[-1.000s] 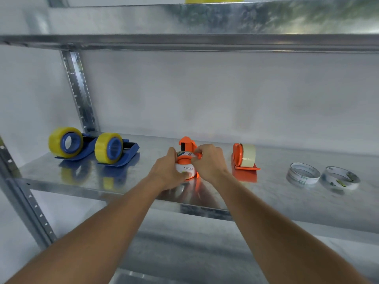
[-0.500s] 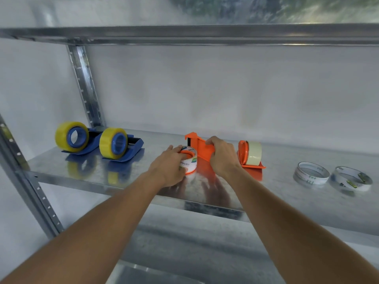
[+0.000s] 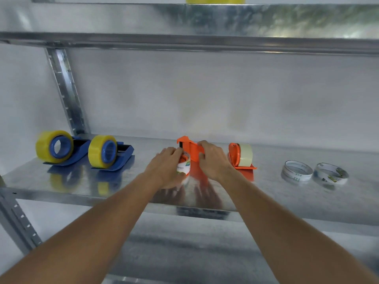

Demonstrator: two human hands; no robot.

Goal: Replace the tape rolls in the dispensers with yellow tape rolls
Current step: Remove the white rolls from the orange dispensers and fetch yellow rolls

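Observation:
At the middle of the metal shelf point(image 3: 61, 181) lies an orange dispenser point(image 3: 189, 149). My right hand point(image 3: 213, 158) grips its body. My left hand point(image 3: 167, 167) is closed on the white printed tape roll point(image 3: 184, 168) at the dispenser's left side. A second orange dispenser point(image 3: 235, 158) with a pale roll point(image 3: 246, 154) stands to the right. On the left stand two blue dispensers point(image 3: 81, 147) point(image 3: 123, 154), each holding a yellow tape roll point(image 3: 46, 146) point(image 3: 96, 151). Another yellow roll point(image 3: 215, 0) shows on the shelf above.
Two nearly used-up white tape rings point(image 3: 297, 173) point(image 3: 331, 176) lie flat at the right of the shelf. A perforated upright post point(image 3: 65, 93) stands behind the blue dispensers. The upper shelf's edge point(image 3: 205, 42) hangs overhead.
The orange dispenser went from upright between both hands to tipped on its side. My right hand shifted to its body, and my left hand stayed on the white roll.

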